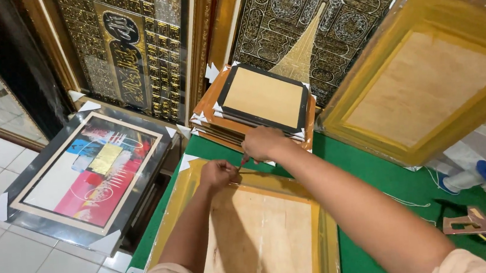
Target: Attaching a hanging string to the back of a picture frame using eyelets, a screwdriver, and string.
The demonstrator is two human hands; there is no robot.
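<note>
left hand (218,173): fingers curled on the far edge of the yellow frame (185,199) | right hand (262,143): fingers pinching a thin tool (243,161) just beside | green counter (385,183) beneath

Gold-wrapped picture frame (203,212) face down on green table, plywood backing up, far edge under hands
</note>
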